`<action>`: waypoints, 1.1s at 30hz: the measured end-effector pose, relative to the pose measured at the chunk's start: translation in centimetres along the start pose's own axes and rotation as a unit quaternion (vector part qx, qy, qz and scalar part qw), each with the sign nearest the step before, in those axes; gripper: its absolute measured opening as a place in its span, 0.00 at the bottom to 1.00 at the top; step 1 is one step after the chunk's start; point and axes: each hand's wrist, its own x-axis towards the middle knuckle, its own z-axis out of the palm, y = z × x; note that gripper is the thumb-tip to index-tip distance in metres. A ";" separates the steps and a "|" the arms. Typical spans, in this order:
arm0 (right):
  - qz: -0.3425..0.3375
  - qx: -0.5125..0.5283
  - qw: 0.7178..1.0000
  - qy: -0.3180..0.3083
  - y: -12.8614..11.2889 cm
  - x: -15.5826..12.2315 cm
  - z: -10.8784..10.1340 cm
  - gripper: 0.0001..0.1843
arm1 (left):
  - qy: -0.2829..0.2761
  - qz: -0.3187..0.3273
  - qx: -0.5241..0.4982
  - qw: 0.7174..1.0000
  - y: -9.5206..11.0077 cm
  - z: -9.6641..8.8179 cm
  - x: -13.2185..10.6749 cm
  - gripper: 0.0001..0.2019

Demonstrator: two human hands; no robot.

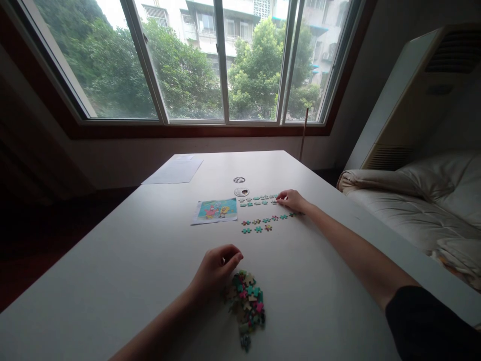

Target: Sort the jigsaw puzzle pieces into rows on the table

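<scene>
My right hand (292,200) reaches far across the white table, fingertips pinched together at the right end of the upper rows of jigsaw pieces (257,202). A puzzle piece at those fingertips is mostly hidden. My left hand (220,263) is curled, thumb against the fingers, just above and left of a heap of loose jigsaw pieces (250,298). Whether anything lies inside it cannot be made out. Below the upper rows, further pieces (266,220) form two more lines, partly covered by my right wrist. Left of them lies a picture sheet (217,209) with a pink and a yellow cartoon figure.
Two round flat items (241,192) lie beyond the picture sheet. A pale sheet of paper (173,169) rests at the table's far left corner. A cushioned sofa (406,200) stands to the right, and a window (223,65) is behind the far table edge (229,152).
</scene>
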 end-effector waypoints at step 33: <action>-0.245 0.114 0.956 -0.116 -14.4 -13.4 0.9 0.12 | 0.014 0.016 0.037 0.999 0.8 -0.5 -0.4 0.12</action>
